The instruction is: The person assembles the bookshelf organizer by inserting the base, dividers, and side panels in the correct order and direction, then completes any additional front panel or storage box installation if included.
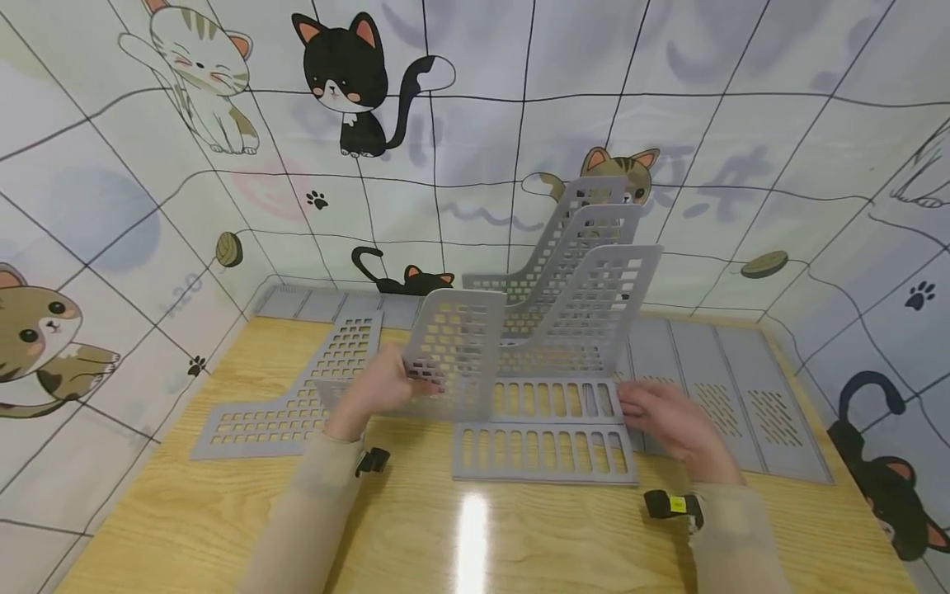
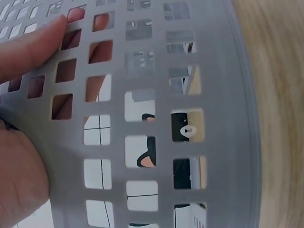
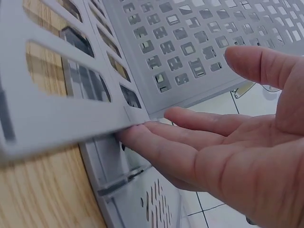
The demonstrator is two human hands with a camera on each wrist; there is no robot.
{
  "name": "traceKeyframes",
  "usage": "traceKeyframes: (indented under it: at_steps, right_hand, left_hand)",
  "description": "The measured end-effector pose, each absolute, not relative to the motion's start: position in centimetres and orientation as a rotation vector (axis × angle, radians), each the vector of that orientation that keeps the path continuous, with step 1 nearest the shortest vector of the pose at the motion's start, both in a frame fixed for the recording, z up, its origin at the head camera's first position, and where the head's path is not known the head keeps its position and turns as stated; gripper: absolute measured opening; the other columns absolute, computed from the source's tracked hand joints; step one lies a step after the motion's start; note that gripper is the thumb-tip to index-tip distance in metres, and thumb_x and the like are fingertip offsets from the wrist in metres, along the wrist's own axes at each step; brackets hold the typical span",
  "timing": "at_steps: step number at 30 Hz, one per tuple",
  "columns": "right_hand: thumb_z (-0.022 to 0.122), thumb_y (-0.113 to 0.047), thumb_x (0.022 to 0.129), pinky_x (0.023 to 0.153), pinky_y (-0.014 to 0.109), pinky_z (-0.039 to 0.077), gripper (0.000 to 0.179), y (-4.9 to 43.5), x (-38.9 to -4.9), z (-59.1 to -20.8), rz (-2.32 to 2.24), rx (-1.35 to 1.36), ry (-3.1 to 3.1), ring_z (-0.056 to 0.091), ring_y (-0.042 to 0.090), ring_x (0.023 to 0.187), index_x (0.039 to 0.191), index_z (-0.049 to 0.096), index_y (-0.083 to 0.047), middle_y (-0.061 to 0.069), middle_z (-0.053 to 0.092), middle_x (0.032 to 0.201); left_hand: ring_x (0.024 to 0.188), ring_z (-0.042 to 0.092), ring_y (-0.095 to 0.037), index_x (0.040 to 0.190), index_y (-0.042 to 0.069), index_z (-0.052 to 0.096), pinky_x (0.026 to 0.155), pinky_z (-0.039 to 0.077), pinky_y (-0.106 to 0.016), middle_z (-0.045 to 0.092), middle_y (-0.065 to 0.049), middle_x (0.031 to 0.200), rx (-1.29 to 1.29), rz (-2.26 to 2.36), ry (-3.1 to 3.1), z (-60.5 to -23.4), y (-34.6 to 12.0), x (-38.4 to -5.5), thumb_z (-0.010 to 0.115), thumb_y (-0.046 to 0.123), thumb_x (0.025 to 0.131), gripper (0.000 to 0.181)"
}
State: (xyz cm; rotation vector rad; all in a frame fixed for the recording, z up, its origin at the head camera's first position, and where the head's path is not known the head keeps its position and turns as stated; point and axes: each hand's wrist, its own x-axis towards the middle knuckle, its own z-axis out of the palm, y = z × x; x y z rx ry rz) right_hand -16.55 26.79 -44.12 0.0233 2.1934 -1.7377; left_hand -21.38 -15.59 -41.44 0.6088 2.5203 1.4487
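My left hand [image 1: 382, 381] pinches a perforated grey plastic panel [image 1: 462, 330]. In the left wrist view the thumb lies on the near face of this panel [image 2: 218, 123], and fingers show through its holes. The panel stands upright at the left of a slotted grey base [image 1: 545, 426]; whether it is joined to the base I cannot tell. Several similar panels [image 1: 594, 297] stand upright behind it. My right hand [image 1: 671, 419] touches the right edge of the base with extended fingers [image 3: 156, 145], thumb apart.
Another perforated panel [image 1: 260, 425] lies flat on the wooden table [image 1: 542, 544] at the left. Grey slatted sheets [image 1: 723, 388] lie at the right, and further grey pieces [image 1: 312, 304] along the back. A cat-print cloth [image 1: 475, 132] encloses the table's back and sides.
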Motion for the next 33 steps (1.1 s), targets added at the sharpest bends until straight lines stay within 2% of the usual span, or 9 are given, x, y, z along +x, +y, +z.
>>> traceKeyframes:
  at_steps: [6, 10, 13, 19, 26, 30, 33]
  right_hand:
    - [0.046, -0.019, 0.111, 0.110, 0.048, 0.047, 0.055, 27.0, -16.4, -44.0, -1.686, 0.015, 2.238, 0.048, 0.048, 0.136, 0.145, 0.036, 0.023, 0.039, 0.047, 0.145]
    - [0.046, -0.022, 0.111, 0.112, 0.050, 0.045, 0.054, 27.0, -16.3, -43.9, -1.620, 0.012, 2.253, 0.045, 0.050, 0.139, 0.144, 0.039, 0.020, 0.037, 0.047, 0.146]
    - [0.046, -0.022, 0.111, 0.109, 0.052, 0.047, 0.052, 27.1, -16.1, -43.8, -1.534, 0.008, 2.296, 0.047, 0.050, 0.138, 0.143, 0.044, 0.019, 0.036, 0.050, 0.144]
    - [0.047, -0.020, 0.110, 0.096, 0.052, 0.056, 0.049, 27.4, -15.8, -43.5, -1.449, -0.016, 2.344, 0.055, 0.051, 0.127, 0.137, 0.049, 0.021, 0.037, 0.058, 0.135]
    - [0.048, -0.021, 0.110, 0.097, 0.051, 0.056, 0.051, 27.6, -16.0, -43.5, -1.477, -0.047, 2.297, 0.055, 0.051, 0.129, 0.139, 0.047, 0.021, 0.037, 0.056, 0.137]
    - [0.050, -0.023, 0.110, 0.098, 0.049, 0.056, 0.053, 27.4, -16.0, -43.7, -1.486, -0.049, 2.282, 0.056, 0.049, 0.129, 0.140, 0.047, 0.020, 0.036, 0.057, 0.137]
    - [0.053, -0.023, 0.109, 0.097, 0.047, 0.057, 0.053, 27.1, -16.1, -43.7, -1.525, -0.032, 2.242, 0.057, 0.047, 0.128, 0.140, 0.047, 0.019, 0.035, 0.057, 0.137]
  left_hand:
    - [0.077, 0.075, -0.019, 0.092, -0.002, 0.077, 0.073, 0.061, -0.035, 0.078, -0.011, 0.087, 0.654, 1.475, 2.477, -41.6, -15.3, -21.4, 0.083, -0.004, 0.081, 0.013]
    - [0.085, 0.075, -0.019, 0.098, 0.000, 0.077, 0.083, 0.061, -0.039, 0.078, -0.009, 0.093, 0.623, 1.419, 2.474, -41.6, -15.9, -21.4, 0.084, 0.000, 0.082, 0.018]
    - [0.084, 0.073, -0.017, 0.098, 0.001, 0.077, 0.085, 0.060, -0.041, 0.078, -0.009, 0.094, 0.641, 1.295, 2.531, -41.6, -16.5, -21.4, 0.085, 0.002, 0.082, 0.019]
    - [0.078, 0.068, -0.012, 0.093, 0.004, 0.078, 0.079, 0.059, -0.039, 0.078, -0.005, 0.090, 0.597, 1.151, 2.609, -41.7, -16.8, -21.4, 0.087, 0.009, 0.081, 0.016]
    - [0.070, 0.062, -0.008, 0.090, 0.004, 0.079, 0.070, 0.056, -0.032, 0.078, -0.005, 0.086, 0.748, 1.203, 2.617, -42.0, -15.0, -21.2, 0.086, 0.007, 0.082, 0.011]
    - [0.083, 0.073, -0.015, 0.099, 0.000, 0.079, 0.080, 0.060, -0.038, 0.079, -0.010, 0.095, 0.797, 1.231, 2.620, -42.2, -13.2, -20.9, 0.085, 0.004, 0.081, 0.019]
    - [0.095, 0.076, -0.023, 0.107, 0.000, 0.078, 0.088, 0.060, -0.041, 0.079, -0.011, 0.102, 0.832, 1.235, 2.611, -42.5, -11.5, -20.7, 0.084, 0.003, 0.082, 0.025]
